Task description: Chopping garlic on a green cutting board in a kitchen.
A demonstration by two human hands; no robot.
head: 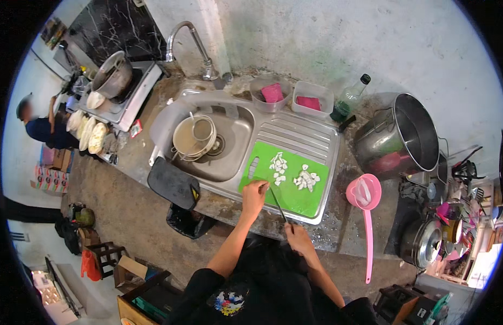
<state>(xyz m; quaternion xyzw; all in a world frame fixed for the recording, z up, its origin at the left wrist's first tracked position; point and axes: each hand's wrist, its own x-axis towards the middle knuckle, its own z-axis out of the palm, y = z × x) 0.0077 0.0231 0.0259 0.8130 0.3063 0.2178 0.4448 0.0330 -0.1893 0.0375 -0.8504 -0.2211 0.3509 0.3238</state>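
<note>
My right hand [299,237] grips a knife [279,203] by its handle, near the counter's front edge. Its blade slants up and left across the lower part of a green cutting board [292,205]. At the board's left side, my left hand [253,197] pinches a small white piece close to the knife tip; the fingers partly hide it. Small cut white pieces [278,166] lie scattered on the board's left half. A second heap of white pieces [306,180] sits toward its right. The board rests on the ribbed drainboard of a steel sink [296,132].
Left in the sink basin stands a bowl with a strainer [194,136]. Behind the board are plastic tubs [272,95] and a green bottle [351,99]. A large steel pot [397,134] and a pink dipper [364,195] are at right. Another person [48,126] is far left near the stove.
</note>
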